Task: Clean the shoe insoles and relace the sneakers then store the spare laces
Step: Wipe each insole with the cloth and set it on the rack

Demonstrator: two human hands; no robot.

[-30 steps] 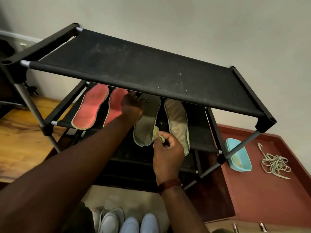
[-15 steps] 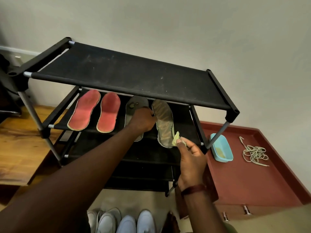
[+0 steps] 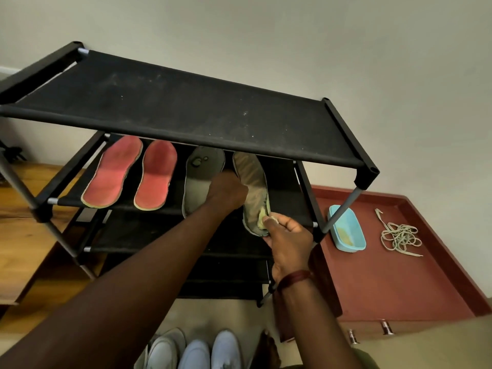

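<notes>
Several insoles lie on the second shelf of a black shoe rack (image 3: 186, 113): two red insoles (image 3: 113, 173) (image 3: 157, 178) on the left, a grey insole (image 3: 198, 171) and a tan-grey insole (image 3: 251, 179) on the right. My left hand (image 3: 226, 191) rests on the shelf between the grey and tan-grey insoles, fingers curled at the tan one's edge. My right hand (image 3: 288, 237) pinches a small yellow-green cloth (image 3: 263, 217) against the heel end of the tan-grey insole. White sneakers (image 3: 197, 350) stand on the floor below.
A light blue tub (image 3: 346, 230) and a loose bundle of pale laces (image 3: 399, 234) lie on a red-brown cabinet top (image 3: 399, 283) to the right. The rack's top shelf overhangs the insoles. Wooden furniture (image 3: 24, 227) stands at left.
My right hand has carried the cloth from the grey insole to the heel of the tan-grey one. My left hand shifted right from the grey insole's toe toward the tan insole.
</notes>
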